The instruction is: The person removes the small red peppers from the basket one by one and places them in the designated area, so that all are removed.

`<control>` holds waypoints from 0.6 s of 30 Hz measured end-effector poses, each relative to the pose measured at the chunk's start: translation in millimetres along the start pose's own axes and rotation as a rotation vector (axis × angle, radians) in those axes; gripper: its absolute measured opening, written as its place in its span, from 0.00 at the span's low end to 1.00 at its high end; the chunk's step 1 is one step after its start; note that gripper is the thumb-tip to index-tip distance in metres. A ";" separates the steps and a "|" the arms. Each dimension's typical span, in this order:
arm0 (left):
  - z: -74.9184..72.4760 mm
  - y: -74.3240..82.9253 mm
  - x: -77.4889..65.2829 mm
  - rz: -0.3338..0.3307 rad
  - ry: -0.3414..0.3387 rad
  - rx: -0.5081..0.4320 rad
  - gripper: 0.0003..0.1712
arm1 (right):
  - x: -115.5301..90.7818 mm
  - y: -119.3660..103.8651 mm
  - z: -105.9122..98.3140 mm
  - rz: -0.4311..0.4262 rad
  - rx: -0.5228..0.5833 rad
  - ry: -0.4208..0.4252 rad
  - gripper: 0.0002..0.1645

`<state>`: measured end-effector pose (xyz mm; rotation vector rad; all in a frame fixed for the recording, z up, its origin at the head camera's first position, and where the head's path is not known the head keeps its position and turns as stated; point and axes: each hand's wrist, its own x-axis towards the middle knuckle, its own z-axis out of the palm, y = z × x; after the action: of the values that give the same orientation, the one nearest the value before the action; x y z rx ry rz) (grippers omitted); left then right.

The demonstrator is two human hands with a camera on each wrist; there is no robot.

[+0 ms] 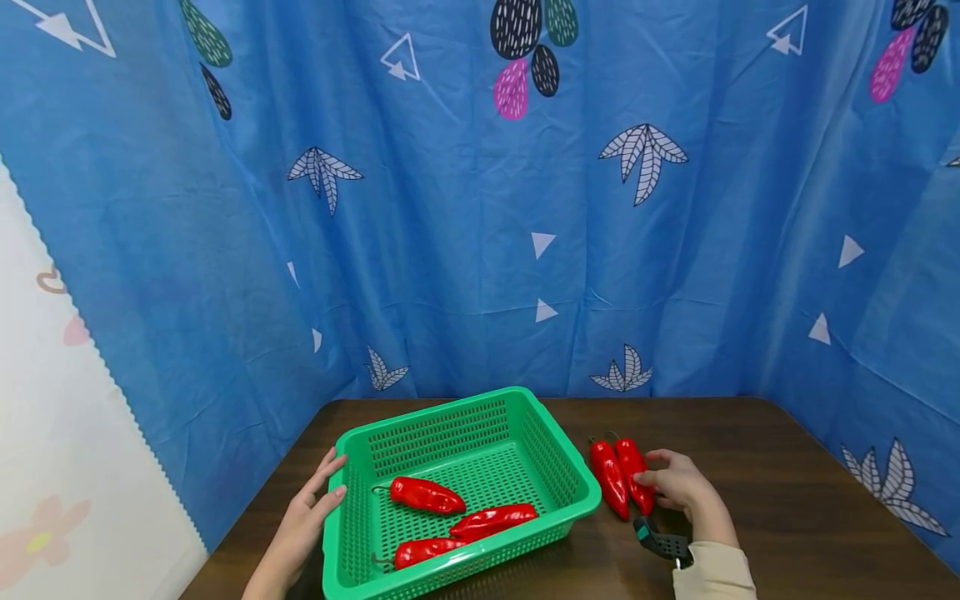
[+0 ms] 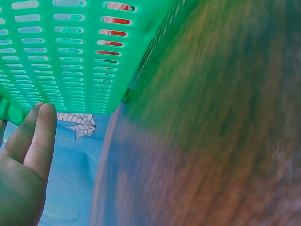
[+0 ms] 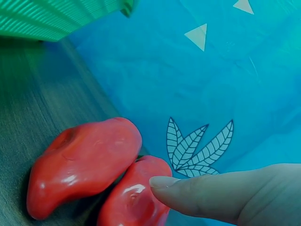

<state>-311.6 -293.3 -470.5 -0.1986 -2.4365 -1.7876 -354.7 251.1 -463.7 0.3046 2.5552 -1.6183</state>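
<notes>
My left hand (image 1: pixel 303 521) rests against the left side of a green plastic basket (image 1: pixel 555 433), its fingertips at the rim. In the left wrist view, two straight fingers (image 2: pixel 41 141) touch the basket's slotted outer side. Three glossy red peppers (image 1: pixel 426 495) lie inside the basket. To its right, two more lie side by side on the table: a left pepper (image 1: pixel 609 479) and a right pepper (image 1: pixel 633 471). My right hand (image 1: pixel 686 487) is at the right pepper, the straight thumb (image 3: pixel 202 193) touching it; in the right wrist view the other fingers are hidden.
The dark wooden table (image 1: pixel 765 475) extends to the right of the peppers. A blue patterned curtain (image 1: pixel 465 250) hangs behind the table, and a pale cloth (image 1: pixel 67 400) hangs at the left. A black strap (image 1: pixel 663 542) is on my right wrist.
</notes>
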 end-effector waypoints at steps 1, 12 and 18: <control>0.0 0.0 -0.3 0.001 0.000 0.000 0.33 | 0.1 -0.5 -0.3 0.000 -0.007 0.003 0.38; 0.6 -0.8 -0.7 0.000 0.006 0.014 0.33 | -5.4 -17.6 -8.7 -0.053 -0.106 0.014 0.41; 2.0 -4.3 2.1 0.008 -0.001 -0.005 0.33 | -11.9 -33.7 -10.7 -0.151 -0.156 0.028 0.41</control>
<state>-314.4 -292.6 -474.9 -0.2090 -2.4288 -1.7912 -350.3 245.4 -427.2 0.1245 2.7654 -1.4566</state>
